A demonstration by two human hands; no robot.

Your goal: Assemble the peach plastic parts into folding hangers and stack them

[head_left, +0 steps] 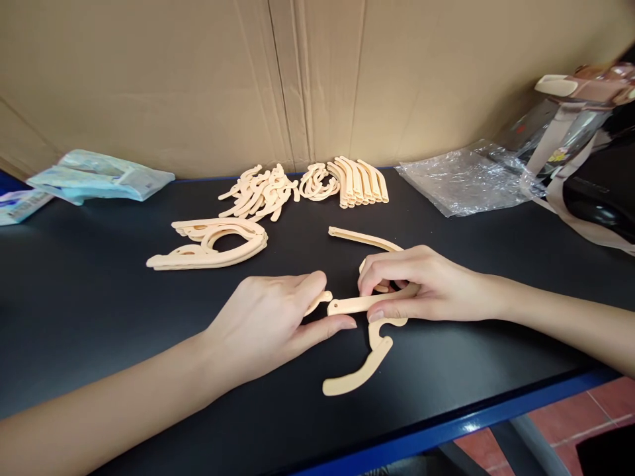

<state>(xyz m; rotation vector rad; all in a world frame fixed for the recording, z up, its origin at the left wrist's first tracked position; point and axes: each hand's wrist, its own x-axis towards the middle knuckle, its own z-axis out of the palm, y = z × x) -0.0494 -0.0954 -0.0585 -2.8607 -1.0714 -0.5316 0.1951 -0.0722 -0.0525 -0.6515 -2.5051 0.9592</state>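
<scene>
In the head view, the right hand (pixel 429 284), right of centre, is closed around a beige linked piece (pixel 354 305), thumb along the near arm and fingertips over the middle, probably to steady it against the push or twist of small parts. The left hand (pixel 265 317), at centre, pinches a small beige strip (pixel 325 297) by the near arm's free end; the grip hides most of the strip, perhaps leaving just its tip out for control. Whether strip and arm touch is hard to tell.

The sorted heaps along the back of the black bench (pixel 99 317) look placed to keep each shape within reach: loose curved strips (pixel 258 192) at upper centre, hook pieces (pixel 317 183) beside them, a row of long arms (pixel 360 182) to their right. Folded frames (pixel 213 244) lie stacked left of centre, seemingly kept apart from loose parts.

The linked piece is pale, smooth and plastic-looking. Its far arm slants toward the upper centre, the near arm shows a small round hole at its end, and a curved hook hangs toward the lower centre.
</scene>
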